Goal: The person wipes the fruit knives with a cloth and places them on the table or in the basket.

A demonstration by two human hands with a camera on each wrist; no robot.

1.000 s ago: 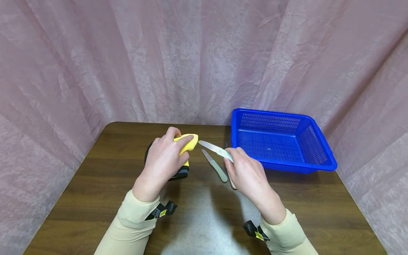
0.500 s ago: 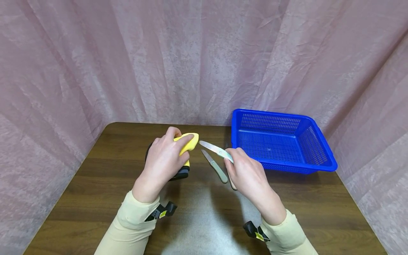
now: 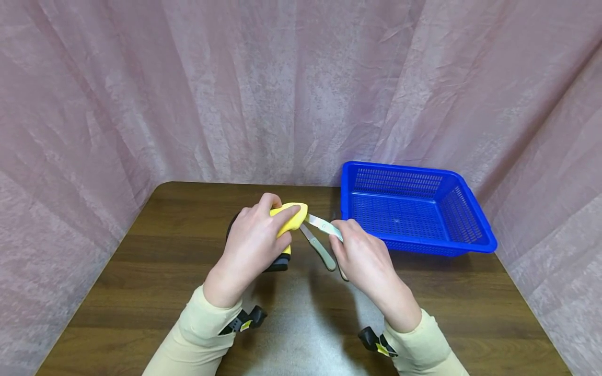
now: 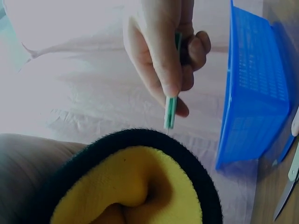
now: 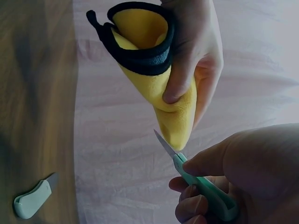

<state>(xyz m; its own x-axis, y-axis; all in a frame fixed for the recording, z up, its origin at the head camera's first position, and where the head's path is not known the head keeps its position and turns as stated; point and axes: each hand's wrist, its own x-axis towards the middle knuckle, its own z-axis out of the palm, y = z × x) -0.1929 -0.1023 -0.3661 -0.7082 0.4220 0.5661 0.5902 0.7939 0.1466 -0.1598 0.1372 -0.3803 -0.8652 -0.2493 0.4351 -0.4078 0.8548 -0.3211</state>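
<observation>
My left hand point(image 3: 254, 237) grips a folded yellow cloth point(image 5: 145, 86) with black and grey edging, its pointed tip poking out past the fingers. In my right hand point(image 3: 369, 256) is a folding knife point(image 5: 201, 184) with a mint-green handle, its blade out. That blade lies right at the cloth's tip, partly covered by it in the head view. On the table just below, a second knife with a green handle point(image 3: 323, 256) rests with its blade showing. A third, pale-handled knife point(image 3: 343, 271) lies beside it, mostly hidden under my right hand.
A blue perforated plastic basket point(image 3: 409, 244) stands at the back right of the brown wooden table point(image 3: 141, 282), close to my right hand. Pink curtains point(image 3: 263, 94) hang behind the table and along its sides.
My left hand has moved right with the cloth, bringing its tip over the blade of the knife. My right hand and the knife in it have stayed nearly still.
</observation>
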